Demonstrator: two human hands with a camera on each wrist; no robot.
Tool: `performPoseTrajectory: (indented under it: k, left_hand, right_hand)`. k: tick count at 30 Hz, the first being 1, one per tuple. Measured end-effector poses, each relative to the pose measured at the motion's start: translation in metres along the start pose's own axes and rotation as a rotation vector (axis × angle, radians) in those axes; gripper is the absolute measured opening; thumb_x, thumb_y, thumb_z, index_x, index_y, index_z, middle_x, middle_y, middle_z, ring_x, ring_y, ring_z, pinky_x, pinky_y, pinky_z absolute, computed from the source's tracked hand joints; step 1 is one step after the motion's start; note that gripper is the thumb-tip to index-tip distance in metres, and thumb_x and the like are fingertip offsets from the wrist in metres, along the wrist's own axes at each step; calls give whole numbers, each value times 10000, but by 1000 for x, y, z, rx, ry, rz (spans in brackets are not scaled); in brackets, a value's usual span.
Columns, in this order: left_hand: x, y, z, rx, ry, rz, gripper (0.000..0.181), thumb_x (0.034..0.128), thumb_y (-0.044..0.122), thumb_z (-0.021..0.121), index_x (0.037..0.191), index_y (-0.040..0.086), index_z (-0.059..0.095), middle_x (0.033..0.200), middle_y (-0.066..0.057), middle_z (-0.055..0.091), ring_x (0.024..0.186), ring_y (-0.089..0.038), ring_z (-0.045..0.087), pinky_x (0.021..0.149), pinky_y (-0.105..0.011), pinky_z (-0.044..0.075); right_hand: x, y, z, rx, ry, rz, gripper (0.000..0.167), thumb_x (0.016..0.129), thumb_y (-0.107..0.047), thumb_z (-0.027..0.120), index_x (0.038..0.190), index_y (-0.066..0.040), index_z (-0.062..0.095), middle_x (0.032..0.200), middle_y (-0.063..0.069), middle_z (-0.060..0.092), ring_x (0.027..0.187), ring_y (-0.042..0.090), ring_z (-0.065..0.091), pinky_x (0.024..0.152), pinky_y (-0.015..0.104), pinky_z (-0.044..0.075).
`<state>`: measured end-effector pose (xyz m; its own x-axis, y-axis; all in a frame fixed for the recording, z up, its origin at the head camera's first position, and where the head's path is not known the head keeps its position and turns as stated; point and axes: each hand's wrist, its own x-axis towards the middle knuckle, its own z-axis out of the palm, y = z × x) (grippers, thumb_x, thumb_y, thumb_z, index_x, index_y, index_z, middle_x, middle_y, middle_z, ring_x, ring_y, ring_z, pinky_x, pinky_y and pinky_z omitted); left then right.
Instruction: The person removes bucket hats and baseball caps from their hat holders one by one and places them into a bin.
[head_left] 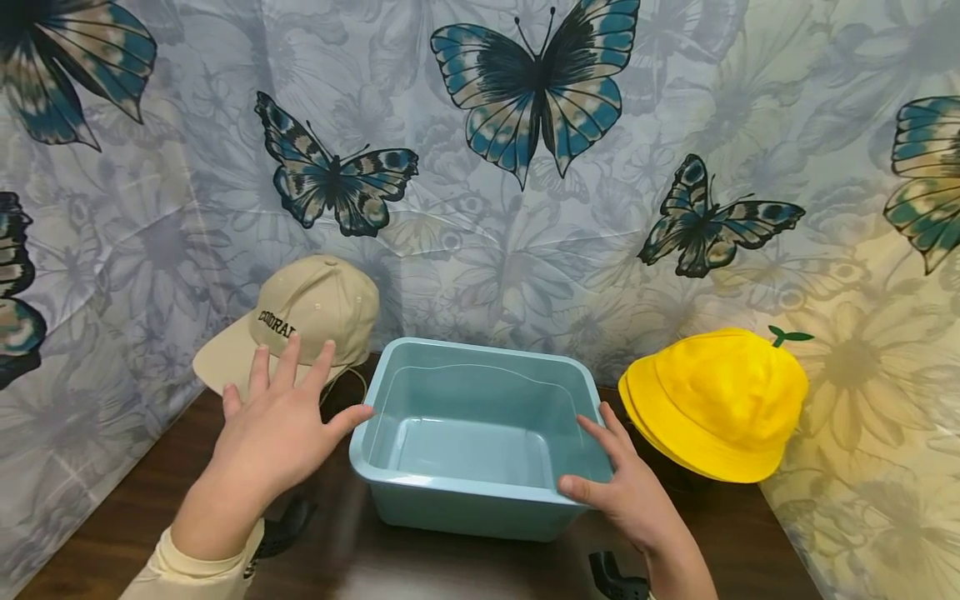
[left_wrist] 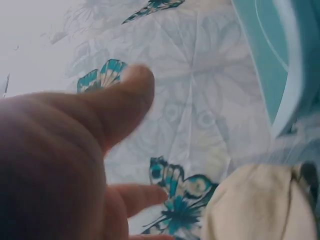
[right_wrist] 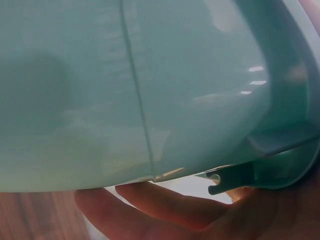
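A light blue plastic basin stands at the middle of the table, upright, with nothing in it. My right hand holds its near right corner, thumb over the rim and two fingers reaching across the right edge. In the right wrist view, other fingers lie along the basin's outer wall below the rim. My left hand is spread with nothing in it, its thumb close to the basin's left rim; contact there is unclear. Behind those fingers sits a beige cap with dark lettering.
A yellow brimmed hat with a green sprout on top is at the right. The dark wood table backs onto a butterfly-print cloth, which also hangs along both sides. Black devices are worn at both wrists.
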<state>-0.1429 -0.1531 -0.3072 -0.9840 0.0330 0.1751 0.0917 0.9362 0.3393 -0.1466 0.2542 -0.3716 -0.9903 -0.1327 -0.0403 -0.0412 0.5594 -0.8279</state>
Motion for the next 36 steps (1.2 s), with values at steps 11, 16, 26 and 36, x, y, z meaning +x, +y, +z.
performPoseTrajectory:
  k: [11,16,26,36]
  left_hand:
    - [38,-47,-61,-142,-84,312,1007,790,597,755,1589,203,287,1618,-222,69,1355,-543,297,963,-694,344]
    - [73,-68,-85,-223,-135,390,918,821,387,814,1576,193,328,1634,-170,47,1329,-510,358,944,-641,400]
    - [134,-89,-100,-210,-254,320,808,860,315,790,1548,169,394,1640,-148,73,1419,-516,162,1011,-684,281]
    - [162,-90,-97,-361,-351,192,678,902,205,751,1503,95,458,1659,-96,-43,1415,-485,212,838,-476,545]
  right_hand:
    - [1,-2,-1,-15,-10,3,876,849,-380,781,1562,-136,334,1657,-5,-73,1468,452,32,1029,705,271]
    - [2,-2,-3,-20,-15,8,875,853,-386,776,1564,-136,330,1657,0,-81,1468,453,31,1029,707,269]
    - [3,-1,-3,-8,-16,16,874,855,-385,776,1559,-116,334,1657,4,-88,1466,459,30,1032,703,271]
    - [3,0,-1,0,-13,11,847,852,-383,777,1537,-93,373,1658,12,-82,1462,466,35,1024,687,307]
